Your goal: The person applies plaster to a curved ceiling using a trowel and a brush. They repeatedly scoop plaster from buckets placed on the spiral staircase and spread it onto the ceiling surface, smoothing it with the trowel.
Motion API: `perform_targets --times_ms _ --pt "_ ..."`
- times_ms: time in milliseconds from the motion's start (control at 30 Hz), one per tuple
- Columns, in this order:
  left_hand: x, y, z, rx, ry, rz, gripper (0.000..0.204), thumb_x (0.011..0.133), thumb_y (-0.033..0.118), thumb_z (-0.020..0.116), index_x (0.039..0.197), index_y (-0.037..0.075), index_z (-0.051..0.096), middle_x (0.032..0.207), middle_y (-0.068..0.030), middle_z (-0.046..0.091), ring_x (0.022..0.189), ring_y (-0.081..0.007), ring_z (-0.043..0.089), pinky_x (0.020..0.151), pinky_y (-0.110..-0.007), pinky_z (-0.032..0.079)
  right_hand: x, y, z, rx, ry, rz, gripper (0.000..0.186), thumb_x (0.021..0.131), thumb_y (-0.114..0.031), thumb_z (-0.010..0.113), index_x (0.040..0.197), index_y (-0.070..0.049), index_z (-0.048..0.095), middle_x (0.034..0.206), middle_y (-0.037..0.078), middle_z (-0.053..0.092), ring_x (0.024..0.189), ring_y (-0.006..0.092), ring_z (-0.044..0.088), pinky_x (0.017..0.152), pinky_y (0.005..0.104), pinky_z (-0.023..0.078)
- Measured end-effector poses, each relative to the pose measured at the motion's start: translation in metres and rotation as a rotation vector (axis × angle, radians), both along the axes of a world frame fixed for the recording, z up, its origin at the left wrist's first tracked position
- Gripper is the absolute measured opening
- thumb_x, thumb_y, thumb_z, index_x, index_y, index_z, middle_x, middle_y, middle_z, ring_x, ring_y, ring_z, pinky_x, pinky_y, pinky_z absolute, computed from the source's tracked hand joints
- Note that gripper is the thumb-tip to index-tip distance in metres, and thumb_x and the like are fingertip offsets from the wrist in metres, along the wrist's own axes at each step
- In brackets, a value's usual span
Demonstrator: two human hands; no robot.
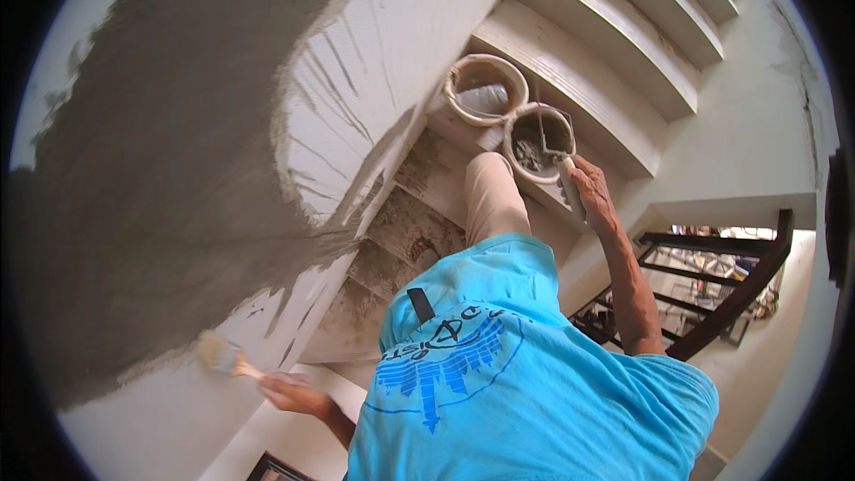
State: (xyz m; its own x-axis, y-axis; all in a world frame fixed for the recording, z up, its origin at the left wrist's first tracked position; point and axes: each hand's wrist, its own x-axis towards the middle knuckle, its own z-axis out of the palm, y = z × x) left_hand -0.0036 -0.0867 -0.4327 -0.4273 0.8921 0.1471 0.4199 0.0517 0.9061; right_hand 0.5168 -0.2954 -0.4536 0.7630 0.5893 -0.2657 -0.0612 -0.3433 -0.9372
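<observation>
At the lower left my left hand (pixel 294 393) is closed round the handle of a wide paintbrush (pixel 219 354). Its bristles lie against the wall, by the lower edge of a dark grey wet-looking coat (pixel 160 214). My right hand (pixel 590 189) grips a pale-handled tool with a bent metal shank (pixel 573 193), held at the rim of a bucket (pixel 509 153). Grey paste (pixel 532 156) sits inside that bucket. The tool's working end is too unclear to name. Beside it, a second bucket (pixel 456 107) holds brownish liquid and a clear plastic container (pixel 483 100).
Both buckets stand on a staircase (pixel 579 40) that climbs to the upper right. Lower steps (pixel 405 249) are splashed with grey. A dark railing (pixel 744 298) runs at the right. White wall (pixel 334 116) with grey drips borders the coat. A dark frame (pixel 276 469) shows at the bottom.
</observation>
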Motion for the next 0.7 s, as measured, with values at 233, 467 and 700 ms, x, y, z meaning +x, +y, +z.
perform_targets --times_ms 233,467,700 --pt "-0.037 -0.057 -0.085 -0.426 0.036 -0.008 0.040 0.105 0.042 0.041 0.090 0.006 0.050 0.063 0.0003 0.037 0.043 -0.0108 0.036 0.036 -0.025 0.031 0.033 -0.069 -0.078 -0.441 0.046 0.037 0.028 0.083 -0.026 0.059 0.084 0.001 0.063 0.069 0.009 0.062 0.059 0.0169 0.062 0.051 0.0318 0.048" --pt "-0.067 -0.037 -0.087 -0.560 0.162 -0.147 0.040 0.105 0.042 0.041 0.089 0.006 0.050 0.063 0.0001 0.038 0.043 -0.0109 0.036 0.036 -0.025 0.031 0.088 -0.070 -0.128 -0.711 -0.097 0.063 0.038 0.082 -0.031 0.061 0.076 0.006 0.064 0.063 0.016 0.062 0.051 0.0212 0.063 0.046 0.0362 0.049" --pt "-0.072 -0.023 -0.086 -0.645 0.254 -0.222 0.039 0.105 0.041 0.042 0.089 0.006 0.051 0.063 -0.0001 0.038 0.043 -0.0111 0.037 0.036 -0.026 0.032 0.110 -0.052 -0.175 -0.653 -0.023 -0.015 0.027 0.080 -0.024 0.063 0.078 0.001 0.070 0.060 0.011 0.062 0.050 0.0192 0.062 0.047 0.0363 0.049"
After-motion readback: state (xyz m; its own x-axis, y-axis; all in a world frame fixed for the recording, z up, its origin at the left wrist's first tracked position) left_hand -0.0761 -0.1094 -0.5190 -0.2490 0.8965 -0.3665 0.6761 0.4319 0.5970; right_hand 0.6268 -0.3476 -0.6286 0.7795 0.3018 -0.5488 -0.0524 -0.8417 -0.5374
